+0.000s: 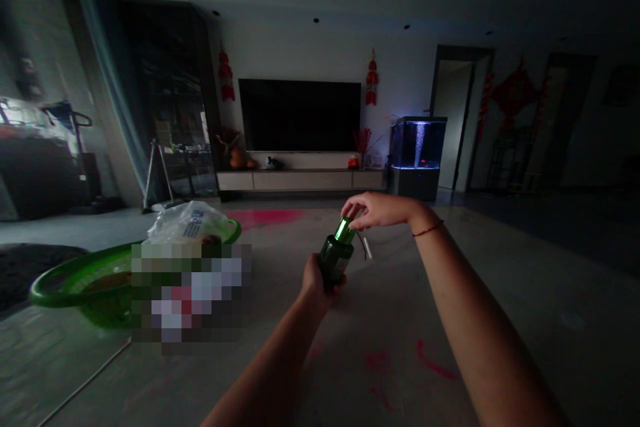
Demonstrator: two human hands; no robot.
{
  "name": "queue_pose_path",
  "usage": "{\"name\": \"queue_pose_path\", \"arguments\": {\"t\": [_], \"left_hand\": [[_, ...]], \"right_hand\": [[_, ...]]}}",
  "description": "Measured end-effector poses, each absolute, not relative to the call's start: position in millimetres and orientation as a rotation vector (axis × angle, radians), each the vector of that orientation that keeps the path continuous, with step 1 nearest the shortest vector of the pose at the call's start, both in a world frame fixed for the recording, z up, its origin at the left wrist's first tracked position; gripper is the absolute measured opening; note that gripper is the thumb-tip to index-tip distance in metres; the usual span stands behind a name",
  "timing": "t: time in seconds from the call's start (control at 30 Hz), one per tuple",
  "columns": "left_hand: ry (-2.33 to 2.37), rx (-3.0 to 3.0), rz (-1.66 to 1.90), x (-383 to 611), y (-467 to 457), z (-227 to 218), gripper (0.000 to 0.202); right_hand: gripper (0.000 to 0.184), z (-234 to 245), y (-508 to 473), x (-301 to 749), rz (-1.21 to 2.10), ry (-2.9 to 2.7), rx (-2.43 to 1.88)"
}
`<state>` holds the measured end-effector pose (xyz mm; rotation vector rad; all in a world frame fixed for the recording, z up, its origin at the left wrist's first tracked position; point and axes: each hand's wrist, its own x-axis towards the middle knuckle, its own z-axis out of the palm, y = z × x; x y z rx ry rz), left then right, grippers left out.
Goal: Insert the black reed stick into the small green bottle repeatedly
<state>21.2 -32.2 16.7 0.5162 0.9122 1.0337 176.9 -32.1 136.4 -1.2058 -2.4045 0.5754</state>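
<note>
My left hand point(314, 283) is wrapped around the body of a small dark green bottle point(334, 259), held out in front of me at mid-frame. My right hand point(375, 209) pinches the shiny green cap point(344, 228) at the bottle's top from above. A thin white stick-like item with a dark cord point(367, 247) hangs under the right hand's fingers; what it is I cannot make out. A red string circles my right wrist point(427, 230).
A green plastic basket point(60, 283) with a clear plastic bag point(185, 221) stands at the left on a grey surface, partly pixelated. Ahead lie a dim living room floor, a TV point(299, 115) over a low cabinet, and a lit aquarium point(417, 144).
</note>
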Motion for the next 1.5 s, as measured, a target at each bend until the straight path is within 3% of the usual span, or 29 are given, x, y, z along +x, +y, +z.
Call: {"name": "queue_pose_path", "arguments": {"t": [0.67,0.87,1.2,1.5], "left_hand": [[0.789,0.432,1.32,17.1,-32.4,24.2,0.022],[0.779,0.408,1.354,18.5,-33.1,25.1,0.022],[0.822,0.406,1.354,19.5,-33.0,24.2,0.023],[0.845,0.403,1.344,20.2,-32.5,24.9,0.025]], "right_hand": [[0.033,137.5,-32.8,175.5,0.399,-2.428,-1.059],[0.047,134.3,-29.6,172.8,0.609,-2.315,-1.231],[0.033,131.3,-30.8,162.7,0.524,-2.315,-1.282],[0.049,131.5,-30.0,166.9,0.51,-2.381,-1.195]]}}
